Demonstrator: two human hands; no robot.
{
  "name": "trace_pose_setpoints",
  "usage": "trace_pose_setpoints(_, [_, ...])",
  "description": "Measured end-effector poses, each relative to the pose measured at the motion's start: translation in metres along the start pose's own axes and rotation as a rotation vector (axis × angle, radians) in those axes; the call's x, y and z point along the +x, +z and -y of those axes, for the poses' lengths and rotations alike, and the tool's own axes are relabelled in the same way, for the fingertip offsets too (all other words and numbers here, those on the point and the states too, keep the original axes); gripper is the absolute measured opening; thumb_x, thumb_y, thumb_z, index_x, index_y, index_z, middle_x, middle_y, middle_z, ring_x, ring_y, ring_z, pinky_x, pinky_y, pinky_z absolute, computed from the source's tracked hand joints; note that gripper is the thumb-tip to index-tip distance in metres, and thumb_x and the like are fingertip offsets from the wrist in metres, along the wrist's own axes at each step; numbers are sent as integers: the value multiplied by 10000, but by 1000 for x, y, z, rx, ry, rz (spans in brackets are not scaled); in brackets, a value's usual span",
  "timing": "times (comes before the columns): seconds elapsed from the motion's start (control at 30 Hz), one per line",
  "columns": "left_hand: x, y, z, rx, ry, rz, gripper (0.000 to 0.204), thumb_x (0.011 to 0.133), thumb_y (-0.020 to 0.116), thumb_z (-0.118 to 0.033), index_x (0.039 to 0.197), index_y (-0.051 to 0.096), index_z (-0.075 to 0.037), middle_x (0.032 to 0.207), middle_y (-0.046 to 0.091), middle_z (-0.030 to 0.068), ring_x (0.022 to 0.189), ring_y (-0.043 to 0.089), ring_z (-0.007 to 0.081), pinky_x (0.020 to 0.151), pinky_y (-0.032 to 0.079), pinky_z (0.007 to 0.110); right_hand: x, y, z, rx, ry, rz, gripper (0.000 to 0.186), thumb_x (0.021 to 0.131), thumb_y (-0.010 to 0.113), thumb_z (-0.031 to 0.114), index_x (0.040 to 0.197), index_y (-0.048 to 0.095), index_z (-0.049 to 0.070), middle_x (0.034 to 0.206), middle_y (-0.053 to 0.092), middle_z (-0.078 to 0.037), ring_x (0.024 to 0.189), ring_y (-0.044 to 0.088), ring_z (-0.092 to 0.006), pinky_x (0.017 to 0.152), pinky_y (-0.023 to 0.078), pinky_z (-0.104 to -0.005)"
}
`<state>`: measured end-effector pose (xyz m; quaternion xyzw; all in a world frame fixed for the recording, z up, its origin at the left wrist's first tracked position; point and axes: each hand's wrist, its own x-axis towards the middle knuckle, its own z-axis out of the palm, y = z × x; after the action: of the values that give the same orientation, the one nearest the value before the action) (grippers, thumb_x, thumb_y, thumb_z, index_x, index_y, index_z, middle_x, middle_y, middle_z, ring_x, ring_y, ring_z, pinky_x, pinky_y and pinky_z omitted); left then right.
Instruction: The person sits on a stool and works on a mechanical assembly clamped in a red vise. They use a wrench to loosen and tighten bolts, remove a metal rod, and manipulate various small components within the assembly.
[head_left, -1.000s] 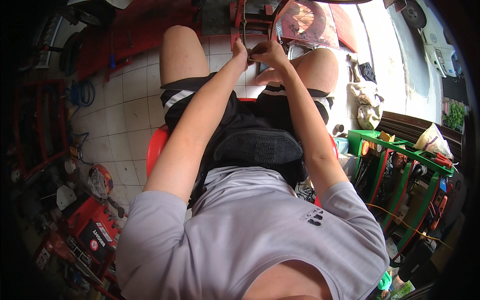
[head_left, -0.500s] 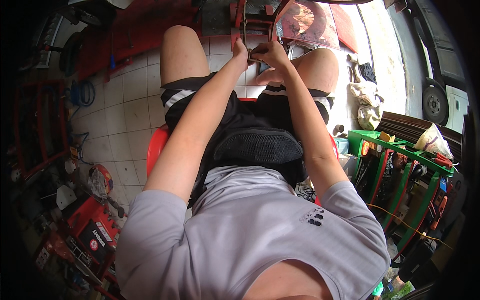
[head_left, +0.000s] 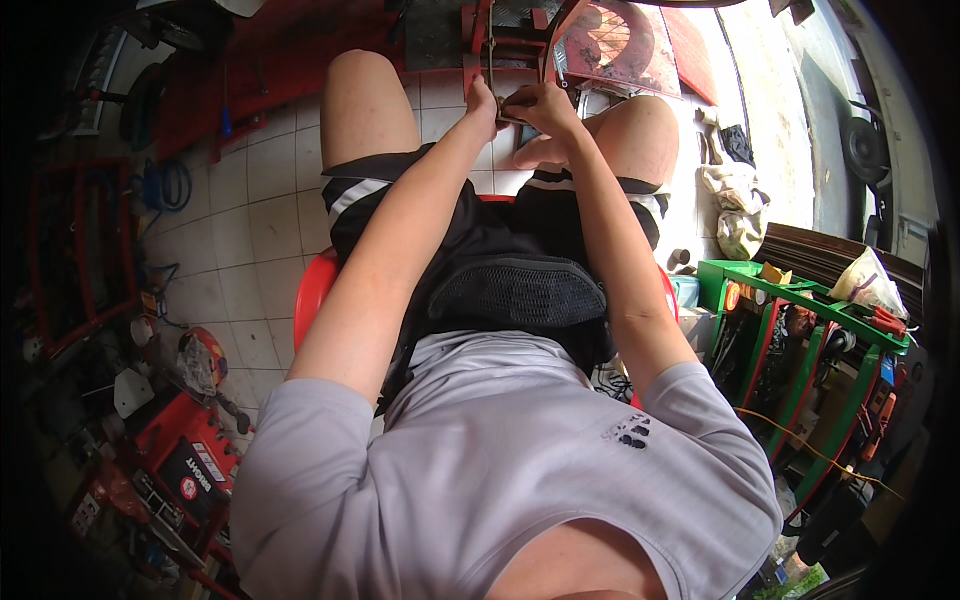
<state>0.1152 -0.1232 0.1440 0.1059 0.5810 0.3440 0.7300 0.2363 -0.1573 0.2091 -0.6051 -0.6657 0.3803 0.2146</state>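
Observation:
My left hand is closed at the lower end of a thin upright metal rod, in front of a red metal frame. Close beside it, my right hand has its fingers bent in a pinch. Between the two hands shows a small brownish metal piece, touched by the right fingertips. Its kind is too small to tell, and the fingers cover most of it. Both forearms reach forward between my spread knees.
I sit on a red plastic chair over white floor tiles. A red platform lies ahead. To the right stand a green rack of tools and a crumpled cloth; at left, a red toolbox and coiled blue hose.
My hands stay in nearly the same place, with only a slight shift of the right fingers. Outside at the far right, a vehicle's wheel has moved farther up the view.

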Motion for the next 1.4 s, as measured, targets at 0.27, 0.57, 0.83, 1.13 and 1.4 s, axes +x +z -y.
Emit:
trace_pose_setpoints(0.27, [-7, 7, 1, -25, -5, -4, 564, 903, 231, -565, 913, 480, -59, 776, 574, 90, 646, 576, 231, 544, 479, 392, 0, -2, -10, 116, 46, 59, 256, 709, 683, 176, 911, 706, 19, 847, 695, -99, 792, 658, -179, 786, 496, -297])
trace_pose_setpoints(0.57, [0, 0, 3, 31, 28, -55, 384, 905, 249, -341, 919, 482, -35, 848, 578, 124, 692, 618, 256, 566, 531, 401, -3, -2, 2, 110, 6, 43, 251, 722, 678, 183, 907, 702, 16, 846, 696, -96, 784, 655, -177, 782, 495, -297])
trace_pose_setpoints(0.83, [-5, 1, 1, 36, 28, -66, 345, 878, 267, -281, 944, 479, -16, 858, 579, 140, 706, 624, 271, 580, 538, 419, 1, -3, -2, 128, 36, 77, 263, 666, 713, 168, 910, 722, 69, 873, 705, -86, 827, 673, -182, 816, 512, -286])
trace_pose_setpoints(1.13, [-3, 1, 1, 33, 27, -88, 327, 888, 283, -311, 900, 478, -48, 804, 571, 111, 654, 609, 253, 557, 528, 432, 3, 1, -4, 49, 57, 72, 253, 683, 710, 189, 908, 724, 76, 875, 702, -106, 829, 674, -213, 804, 513, -306])
trace_pose_setpoints(1.4, [-1, -1, -1, 19, 3, -47, 292, 882, 294, -304, 849, 477, -79, 760, 560, 85, 624, 593, 238, 539, 521, 425, 3, 3, -2, -60, 30, 24, 247, 727, 675, 253, 901, 727, 86, 867, 694, -131, 812, 674, -256, 784, 516, -333])
